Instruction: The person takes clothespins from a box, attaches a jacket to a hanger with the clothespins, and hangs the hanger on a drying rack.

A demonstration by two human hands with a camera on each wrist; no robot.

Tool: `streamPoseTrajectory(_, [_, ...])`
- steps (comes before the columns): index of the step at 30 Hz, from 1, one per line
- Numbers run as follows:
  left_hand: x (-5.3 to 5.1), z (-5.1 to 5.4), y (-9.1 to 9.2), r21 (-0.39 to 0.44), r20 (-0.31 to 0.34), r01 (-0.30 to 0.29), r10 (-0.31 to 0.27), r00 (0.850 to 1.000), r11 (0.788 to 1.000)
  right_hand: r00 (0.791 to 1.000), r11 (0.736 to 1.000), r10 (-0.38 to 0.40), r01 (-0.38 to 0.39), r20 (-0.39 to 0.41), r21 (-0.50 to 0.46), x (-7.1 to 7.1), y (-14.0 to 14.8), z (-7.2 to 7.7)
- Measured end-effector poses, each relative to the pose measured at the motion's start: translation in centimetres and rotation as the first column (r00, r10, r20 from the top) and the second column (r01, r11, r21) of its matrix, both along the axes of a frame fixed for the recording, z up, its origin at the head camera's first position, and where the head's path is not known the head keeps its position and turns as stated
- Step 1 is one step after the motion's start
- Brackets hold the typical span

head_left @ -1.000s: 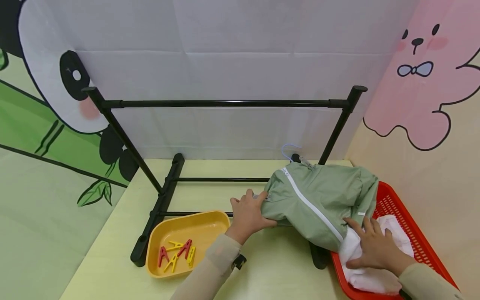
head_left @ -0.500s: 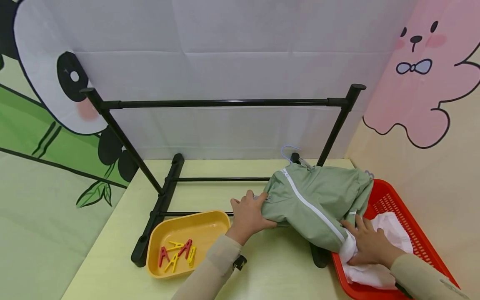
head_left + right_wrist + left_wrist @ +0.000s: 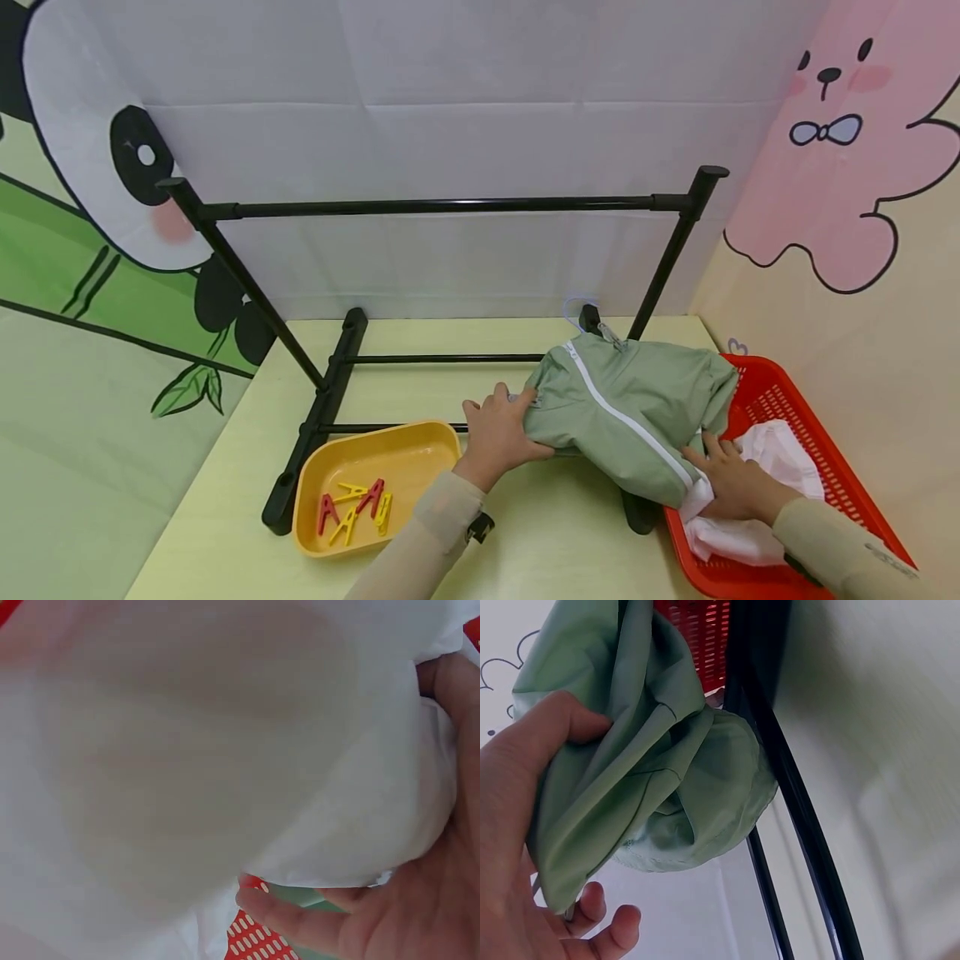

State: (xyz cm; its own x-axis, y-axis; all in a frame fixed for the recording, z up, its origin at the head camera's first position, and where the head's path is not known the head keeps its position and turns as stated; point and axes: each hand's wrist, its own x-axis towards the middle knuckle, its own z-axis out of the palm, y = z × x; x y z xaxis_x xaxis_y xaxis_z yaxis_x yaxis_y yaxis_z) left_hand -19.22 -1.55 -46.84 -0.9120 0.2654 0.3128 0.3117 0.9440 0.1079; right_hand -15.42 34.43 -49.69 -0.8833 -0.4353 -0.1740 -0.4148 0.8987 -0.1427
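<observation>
My left hand (image 3: 498,437) pinches the left edge of a light green jacket (image 3: 637,408) with a white zip. In the left wrist view its thumb lies over the folded green cloth. The jacket is bunched above the right foot of a black rack, beside a red basket (image 3: 813,425). My right hand (image 3: 738,483) is at the jacket's lower right end, over the basket. In the right wrist view its thumb and fingers are round a white cloth (image 3: 360,825); more white cloth (image 3: 787,458) lies in the basket. A pale purple hanger hook (image 3: 567,310) shows behind the jacket.
The black rack (image 3: 442,206) stands across the table (image 3: 225,517), its top bar high and two low bars behind. A yellow tray (image 3: 420,450) with several red and yellow clothespins sits front left. Another small hook (image 3: 738,346) shows behind the basket.
My right hand has moved slightly left and up, drawing white cloth along the basket. The jacket's right end has shifted left, uncovering more of the basket's back. My left hand has barely moved.
</observation>
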Motion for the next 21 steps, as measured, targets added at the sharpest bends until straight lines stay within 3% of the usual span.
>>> streamPoseTrajectory(5, [0.1, -0.2, 0.0, -0.006, 0.007, 0.004, -0.004, 1.000, 1.000, 0.998, 0.998, 0.036, -0.033, 0.051, -0.055, -0.2, 0.1, -0.5])
streamPoseTrajectory(12, [0.3, -0.2, 0.0, -0.006, 0.003, 0.014, -0.014, 1.000, 1.000, 0.992, 0.990, 0.114, -0.117, -0.049, -0.074, -0.5, 0.4, -1.8])
streamPoseTrajectory(21, [0.5, 0.0, 0.3, -0.011, 0.031, 0.013, -0.013, 0.999, 1.000, 0.997, 0.991, 0.060, -0.054, 0.043, -0.126, -0.5, 0.5, -1.7])
